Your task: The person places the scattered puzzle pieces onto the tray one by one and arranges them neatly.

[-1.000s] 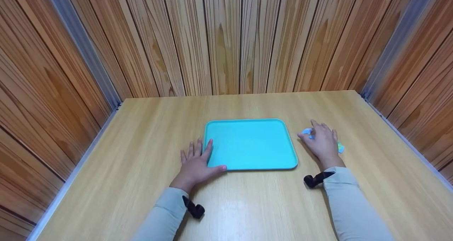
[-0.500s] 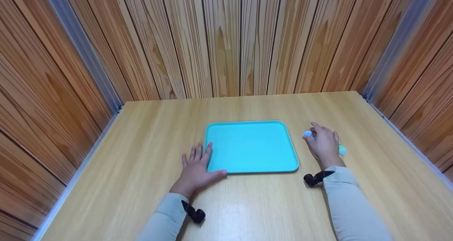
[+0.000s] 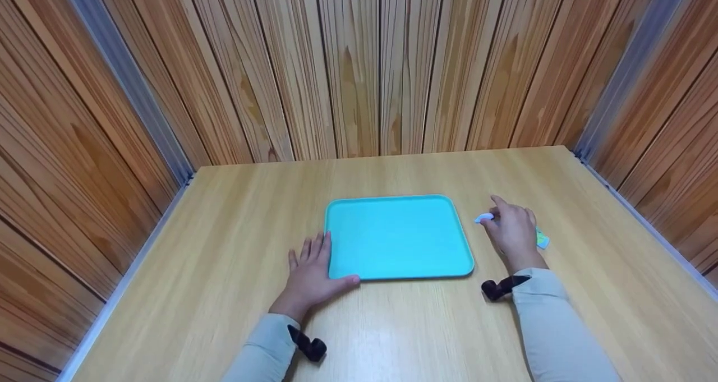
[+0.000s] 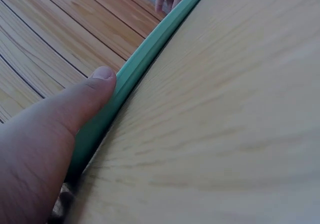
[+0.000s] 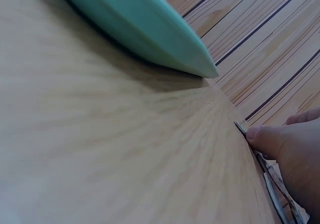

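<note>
A turquoise tray lies flat in the middle of the table. My left hand rests at its near left corner with fingers spread along the left side and thumb at the front edge. In the left wrist view, the thumb touches the tray's rim. Right of the tray, my right hand pinches a small, flat, pale blue piece between thumb and fingers, low over the table. Another flat piece, green and blue, shows partly from under that hand. Thin flat pieces lie beneath it in the right wrist view.
The light wood table is bounded by wood-plank walls at the back and sides. Grey metal posts stand in the corners. Each wrist carries a black camera mount.
The pale blue piece has tilted and now shows as a narrow strip at the right thumb, whose grip has closed in. The left hand stays at the tray; the view has shifted slightly.
</note>
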